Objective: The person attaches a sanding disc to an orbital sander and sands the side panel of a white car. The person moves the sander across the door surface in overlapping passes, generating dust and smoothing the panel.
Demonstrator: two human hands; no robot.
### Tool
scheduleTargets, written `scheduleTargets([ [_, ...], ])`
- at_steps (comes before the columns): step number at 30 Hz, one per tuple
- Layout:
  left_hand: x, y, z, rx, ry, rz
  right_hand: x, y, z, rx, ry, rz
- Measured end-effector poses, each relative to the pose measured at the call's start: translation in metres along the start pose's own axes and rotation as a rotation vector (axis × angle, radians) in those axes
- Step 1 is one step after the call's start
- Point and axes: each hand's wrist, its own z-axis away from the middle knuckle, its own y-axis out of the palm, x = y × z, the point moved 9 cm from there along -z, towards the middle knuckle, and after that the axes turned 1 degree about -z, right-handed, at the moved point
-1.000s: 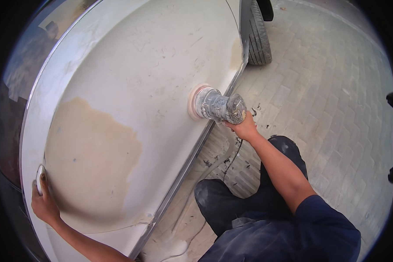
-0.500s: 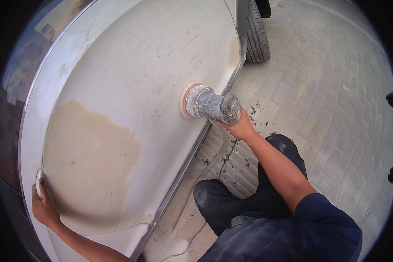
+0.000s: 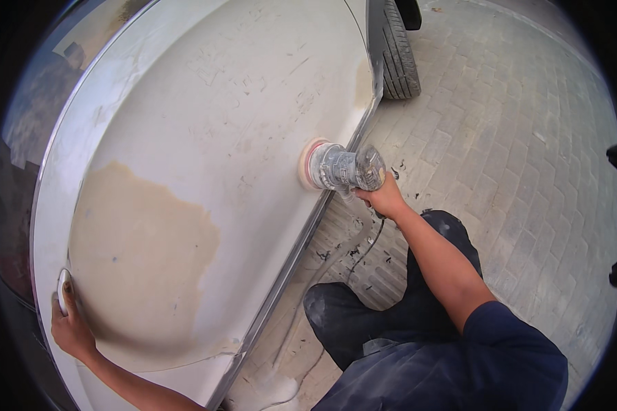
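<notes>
My right hand [image 3: 384, 198] is closed around the rear of a dusty grey electric sander [image 3: 339, 168]. The sander's round pad, with a red ring, rests against the car's white door panel [image 3: 253, 103], close to its lower edge. At the far left, my left hand [image 3: 72, 329] is wrapped around the silver door handle [image 3: 63, 291]. To the right of that hand spreads a large beige filler patch [image 3: 144, 253] with a few small dark spots. The sander's pad face is hidden against the panel, and my right fingers are partly hidden behind the sander.
A hose [image 3: 329, 264] and a thin dark cord [image 3: 367, 250] run from the sander down to the floor. Dark scraps lie on the paved ground [image 3: 500, 151] under the car's edge. A tyre [image 3: 400, 55] stands at the top. My bent knees [image 3: 332, 308] are close to the door.
The sander has slid a little to the right and slightly down the panel, toward its lower edge, with my right hand on it. My left hand stays on the door handle.
</notes>
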Motion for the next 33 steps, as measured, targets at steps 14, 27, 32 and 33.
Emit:
scheduleTargets([
  [14,0.015,0.005,0.003,-0.026,0.025,0.042,0.006,0.002,0.003,-0.041,-0.068,-0.096],
  [27,-0.001,-0.006,-0.002,-0.116,0.049,-0.049,0.010,0.006,0.010,-0.003,-0.111,-0.079],
  [32,-0.033,-0.020,-0.014,-0.084,0.060,-0.111,0.007,0.005,0.011,0.015,-0.082,0.026],
  [33,-0.037,-0.024,-0.014,-0.087,0.059,-0.094,0.012,0.003,0.011,0.000,-0.128,0.023],
])
